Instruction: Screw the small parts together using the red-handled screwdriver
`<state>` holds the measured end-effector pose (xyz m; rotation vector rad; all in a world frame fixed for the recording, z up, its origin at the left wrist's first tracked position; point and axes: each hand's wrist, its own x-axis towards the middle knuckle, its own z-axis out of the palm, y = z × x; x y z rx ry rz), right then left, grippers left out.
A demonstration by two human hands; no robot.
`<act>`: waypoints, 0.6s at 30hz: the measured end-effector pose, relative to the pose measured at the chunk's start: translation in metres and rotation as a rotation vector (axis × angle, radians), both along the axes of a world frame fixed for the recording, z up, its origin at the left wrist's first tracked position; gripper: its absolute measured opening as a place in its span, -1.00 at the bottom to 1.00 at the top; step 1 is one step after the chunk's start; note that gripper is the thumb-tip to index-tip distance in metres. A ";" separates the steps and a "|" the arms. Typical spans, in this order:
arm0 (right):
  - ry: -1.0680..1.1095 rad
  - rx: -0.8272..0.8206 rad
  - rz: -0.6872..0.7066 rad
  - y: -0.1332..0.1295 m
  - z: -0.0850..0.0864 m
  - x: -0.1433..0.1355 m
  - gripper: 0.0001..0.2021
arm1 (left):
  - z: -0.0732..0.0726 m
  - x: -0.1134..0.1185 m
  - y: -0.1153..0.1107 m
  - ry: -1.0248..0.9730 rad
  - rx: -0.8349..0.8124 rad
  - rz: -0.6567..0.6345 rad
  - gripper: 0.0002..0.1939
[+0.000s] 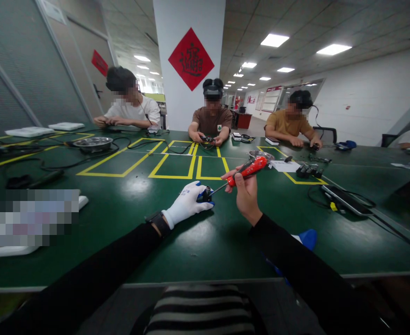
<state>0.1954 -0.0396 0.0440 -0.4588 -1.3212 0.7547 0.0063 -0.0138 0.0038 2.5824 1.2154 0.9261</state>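
My left hand, in a white glove with blue fingertips, is closed around a small black part low over the green table. What kind of part it is I cannot make out. Bare and closed, my right hand grips a screwdriver by its red and black handle. The thin metal shaft slants down to the left, and its tip meets or nearly meets the black part. Whether they touch is too small to tell.
Yellow tape outlines mark the table. Several black parts lie right of a white paper. A phone-like device with cables is farther right. A blue and white glove lies by my right forearm. Several people sit across the table.
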 end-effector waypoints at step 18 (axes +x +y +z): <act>-0.090 0.023 0.005 -0.002 -0.008 0.000 -0.79 | -0.002 0.000 0.003 0.025 -0.011 0.005 -0.54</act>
